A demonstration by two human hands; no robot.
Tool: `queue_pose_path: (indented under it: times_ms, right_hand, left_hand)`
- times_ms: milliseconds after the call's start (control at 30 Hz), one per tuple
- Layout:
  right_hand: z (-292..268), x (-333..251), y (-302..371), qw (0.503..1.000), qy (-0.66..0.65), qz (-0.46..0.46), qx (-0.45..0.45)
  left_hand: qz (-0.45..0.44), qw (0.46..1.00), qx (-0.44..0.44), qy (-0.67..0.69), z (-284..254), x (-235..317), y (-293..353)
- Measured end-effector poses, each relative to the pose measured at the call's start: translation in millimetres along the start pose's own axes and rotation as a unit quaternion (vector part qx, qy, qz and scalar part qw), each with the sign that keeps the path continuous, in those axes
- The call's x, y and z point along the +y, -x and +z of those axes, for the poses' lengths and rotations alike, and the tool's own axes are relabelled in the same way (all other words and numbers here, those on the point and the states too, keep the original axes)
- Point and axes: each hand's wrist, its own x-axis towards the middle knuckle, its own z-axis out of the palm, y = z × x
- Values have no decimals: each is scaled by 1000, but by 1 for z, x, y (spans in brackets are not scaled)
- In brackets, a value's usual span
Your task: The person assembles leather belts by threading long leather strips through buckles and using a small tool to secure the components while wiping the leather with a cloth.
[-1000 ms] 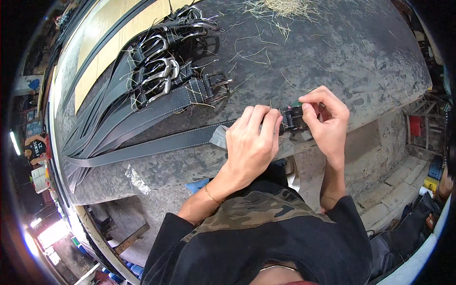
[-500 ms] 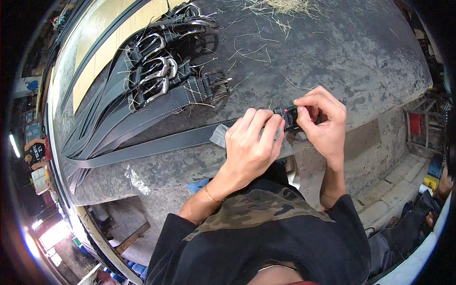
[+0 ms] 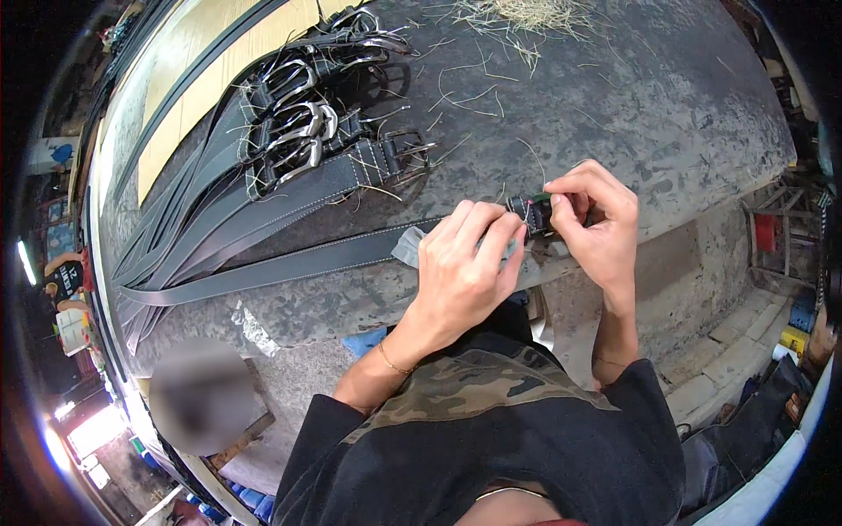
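A black leather belt with pale stitching runs along the table's near edge to my hands. My left hand is closed over it near its buckle end, with a bit of grey cloth sticking out from under the hand. Just right of my left fingers shows the belt's dark loop and buckle end, with loose thread ends. My right hand is pinched over that end, a small green thing between thumb and forefinger. A tiny red spot shows by its tip. The right fingers hide most of the buckle.
A pile of black belts with metal buckles and trailing threads lies to the left. Cut thread ends are heaped at the far side of the dark table. A silvery scrap sits near the front edge.
My hands stay in nearly the same place on the belt. The view has shifted slightly, and a round grey blur now covers a spot at the lower left.
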Motion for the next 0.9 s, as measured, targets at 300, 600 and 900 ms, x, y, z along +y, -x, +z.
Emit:
queue_pose_path:
  times_ms: [300, 600, 900]
  right_hand:
    - [-4, 4, 0, 995, -98, 32, 13]
    - [-3, 2, 2, 993, -99, 41, 42]
    - [-4, 11, 3, 962, -238, 61, 118]
  left_hand:
    - [-77, 990, -107, 49, -46, 0, 12]
    - [-75, 994, -37, -66, -35, -1, -16]
    - [-41, 991, -105, -68, -35, -12, -30]
